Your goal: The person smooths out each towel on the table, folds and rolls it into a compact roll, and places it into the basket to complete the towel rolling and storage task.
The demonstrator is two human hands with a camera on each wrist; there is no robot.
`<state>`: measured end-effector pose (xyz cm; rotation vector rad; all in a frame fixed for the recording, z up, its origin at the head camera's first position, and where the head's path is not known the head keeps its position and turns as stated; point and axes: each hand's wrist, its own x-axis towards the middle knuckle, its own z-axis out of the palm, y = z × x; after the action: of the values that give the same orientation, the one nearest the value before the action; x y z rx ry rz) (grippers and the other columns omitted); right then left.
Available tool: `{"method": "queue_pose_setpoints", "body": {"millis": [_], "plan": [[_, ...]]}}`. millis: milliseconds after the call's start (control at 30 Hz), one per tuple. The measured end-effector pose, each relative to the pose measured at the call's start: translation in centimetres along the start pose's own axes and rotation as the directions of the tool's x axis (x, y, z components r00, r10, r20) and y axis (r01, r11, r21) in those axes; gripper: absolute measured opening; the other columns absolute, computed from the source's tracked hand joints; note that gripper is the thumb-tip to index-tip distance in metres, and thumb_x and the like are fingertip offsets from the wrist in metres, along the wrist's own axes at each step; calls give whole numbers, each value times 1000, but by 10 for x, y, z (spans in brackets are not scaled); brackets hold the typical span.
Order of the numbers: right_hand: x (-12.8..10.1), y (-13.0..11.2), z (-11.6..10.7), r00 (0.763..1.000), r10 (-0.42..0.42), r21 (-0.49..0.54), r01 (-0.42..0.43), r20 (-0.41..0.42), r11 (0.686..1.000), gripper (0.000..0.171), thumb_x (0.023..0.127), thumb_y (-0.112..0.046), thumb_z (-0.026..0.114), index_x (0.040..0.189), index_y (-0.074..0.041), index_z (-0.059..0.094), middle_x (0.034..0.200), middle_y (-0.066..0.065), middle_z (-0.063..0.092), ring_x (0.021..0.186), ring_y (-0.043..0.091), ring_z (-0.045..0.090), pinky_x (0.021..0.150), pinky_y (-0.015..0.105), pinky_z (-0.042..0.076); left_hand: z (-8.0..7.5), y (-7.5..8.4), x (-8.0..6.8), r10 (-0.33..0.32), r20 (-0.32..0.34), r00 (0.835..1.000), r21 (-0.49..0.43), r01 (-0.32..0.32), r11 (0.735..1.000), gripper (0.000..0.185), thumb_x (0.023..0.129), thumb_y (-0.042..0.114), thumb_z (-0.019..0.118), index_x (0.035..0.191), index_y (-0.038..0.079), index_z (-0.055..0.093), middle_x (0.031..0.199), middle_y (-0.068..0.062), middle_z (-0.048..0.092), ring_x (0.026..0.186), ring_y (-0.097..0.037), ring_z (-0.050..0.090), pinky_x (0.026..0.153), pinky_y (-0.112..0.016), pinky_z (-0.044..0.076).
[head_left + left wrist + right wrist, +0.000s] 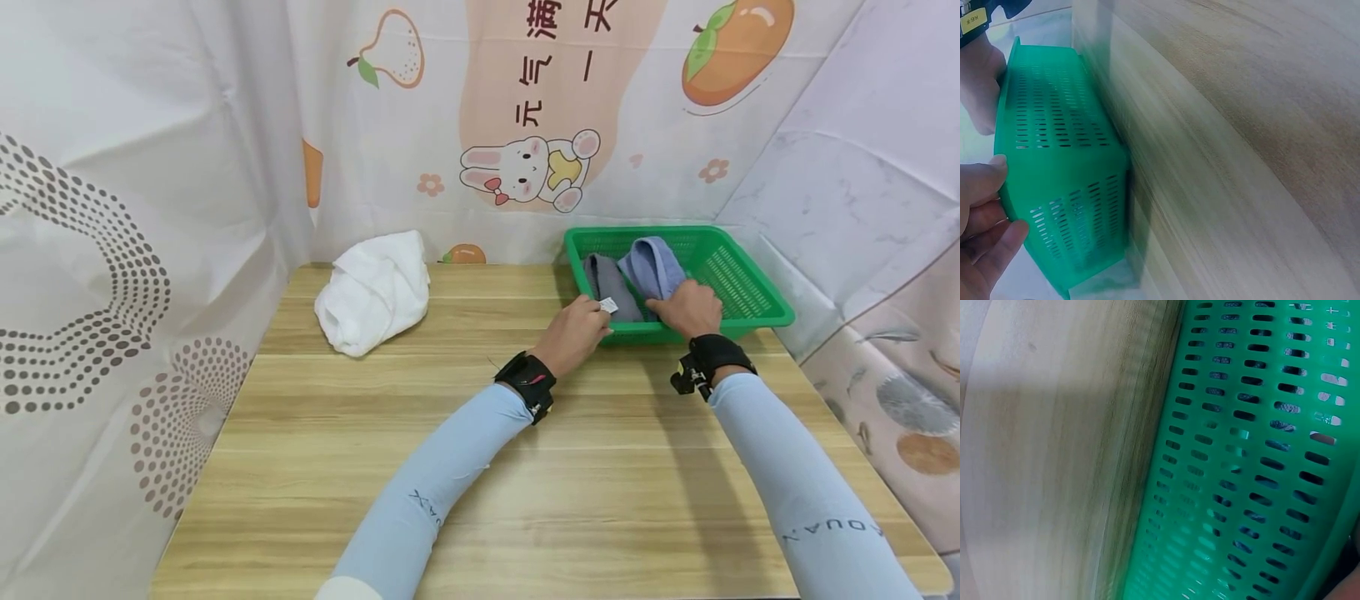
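Note:
A green plastic basket [750, 312] stands at the back right of the table, holding a rolled grey towel [617, 287] with a white tag and, beside it, a folded blue towel [651, 262]. At the basket's front left corner, my left hand [573, 333] grips the rim; the left wrist view shows its fingertips [1013, 234] against the outer wall. My right hand [692, 308] reaches over the front rim and holds the near end of the blue towel, its fingertips partly hidden. Only a sliver of that hand shows in the right wrist view, beside the slotted wall.
A bundled white towel [375, 292] lies at the back left of the wooden table [450, 467]. Behind the table hangs a printed curtain [442, 108], with more patterned cloth at both sides.

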<state>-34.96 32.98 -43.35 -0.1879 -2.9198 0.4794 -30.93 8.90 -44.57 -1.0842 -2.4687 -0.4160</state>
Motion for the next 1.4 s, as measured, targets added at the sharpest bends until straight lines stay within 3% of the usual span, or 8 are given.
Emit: {"method": "queue_pose_setpoints", "body": {"millis": [400,667,1000,1400], "plan": [[4,1,1,999,-32,-33,33,10,999,56,91,-38,74,83,16,58,78,35,60,74,52,63,65,63,52,-3,0,1,4,15,1000,10,-4,1000,15,102,25,68,102,13,77,100,3,71,94,-12,58,85,-19,47],[4,1,2,998,-18,-20,19,53,1000,53,92,-35,72,84,15,59,79,34,61,76,53,63,68,63,52,2,-1,0,6,8,1000,31,-6,999,15,101,24,69,103,11,77,101,1,71,94,-13,59,85,-19,48],[7,-1,1,997,-20,-7,21,79,1000,46,94,-35,70,75,6,57,73,29,59,72,50,62,62,59,51,0,-3,1,3,23,1000,48,-4,999,16,102,25,67,105,12,77,103,1,71,95,-13,59,86,-20,48],[8,0,-1,989,5,-44,2,145,999,50,95,-36,69,82,11,58,76,31,60,77,54,62,62,59,52,-1,1,2,6,57,998,74,-10,997,18,104,23,64,110,12,76,107,2,72,98,-13,60,87,-20,48]]}}
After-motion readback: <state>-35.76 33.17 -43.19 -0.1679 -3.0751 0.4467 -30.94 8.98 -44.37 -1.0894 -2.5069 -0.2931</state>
